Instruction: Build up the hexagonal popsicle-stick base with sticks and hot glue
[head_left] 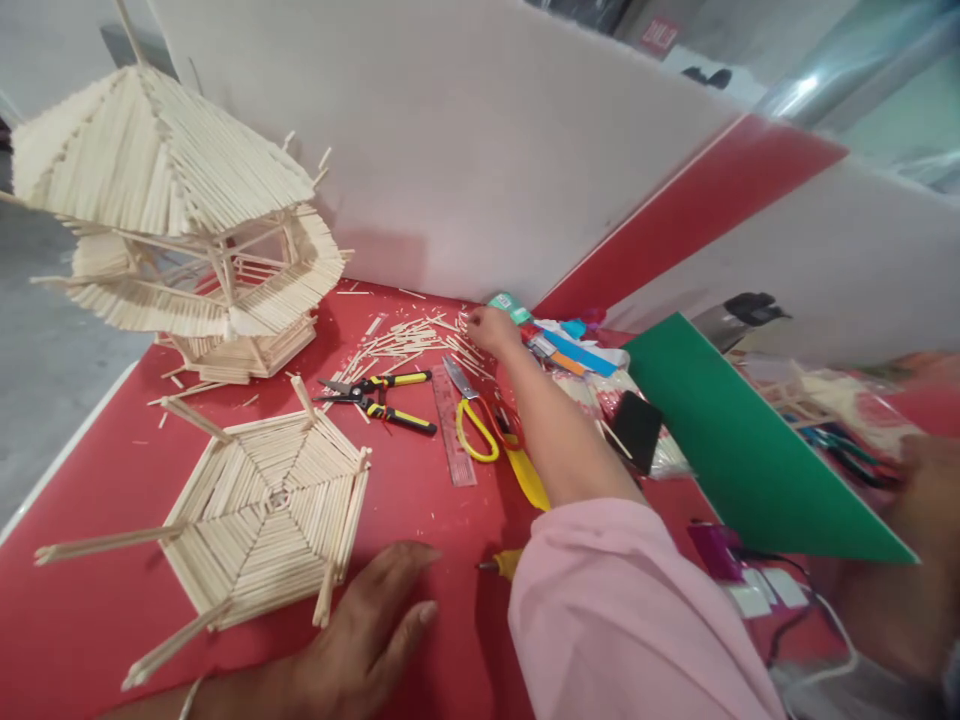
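Observation:
My left hand (367, 625) lies flat and open on the red table (90, 460), just right of a flat hexagonal panel of thin wooden sticks (266, 505). My right hand (487, 328), arm in a pink sleeve, reaches far across to a scatter of loose wooden sticks (405, 340). Its fingers curl down onto the sticks at the pile's right edge; what they pinch is too small to make out. A tall stick-built pagoda model (180, 210) stands at the back left.
Yellow-handled pliers (382, 393), a clear ruler (452, 425) and yellow-handled scissors (480, 425) lie mid-table. A green board (742, 450) leans at right, with packets and a black item (639, 428) beside it. White and red partition panels (480, 140) wall the back.

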